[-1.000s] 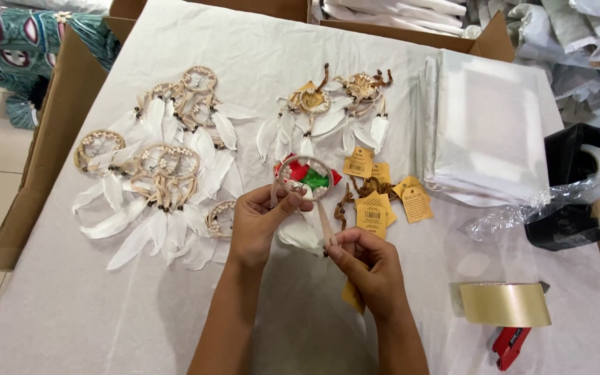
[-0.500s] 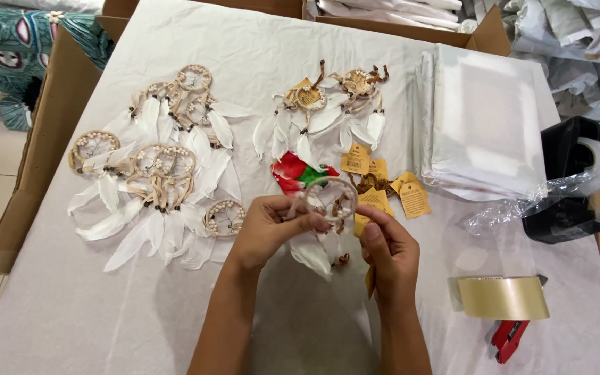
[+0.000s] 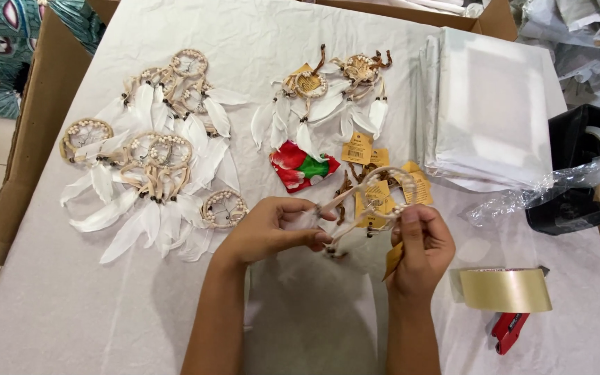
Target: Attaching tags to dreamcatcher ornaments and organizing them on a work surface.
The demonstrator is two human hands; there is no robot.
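A small dreamcatcher (image 3: 376, 191) with a beaded ring and white feathers is lifted above the white cloth. My left hand (image 3: 272, 229) pinches its feathers and cords at the lower end. The ring end is pinched by my right hand (image 3: 418, 243), and a yellow paper tag (image 3: 392, 258) dangles beside that palm. Under the ring lie several yellow tags (image 3: 369, 154). A red, green and white cloth pouch (image 3: 302, 167) rests just beyond my left hand.
A pile of dreamcatchers (image 3: 154, 149) lies at the left and two more dreamcatchers (image 3: 331, 94) at the top middle. Stacked white bags (image 3: 494, 104), a black tape dispenser (image 3: 574, 173), a tape roll (image 3: 505, 289) and a red-handled tool (image 3: 508, 332) sit at the right. Cardboard walls (image 3: 32, 125) edge the table.
Both hands have lifted the dreamcatcher and stretched it out lengthwise, the ring moving right over the yellow tags. The red and green pouch is now uncovered on the cloth.
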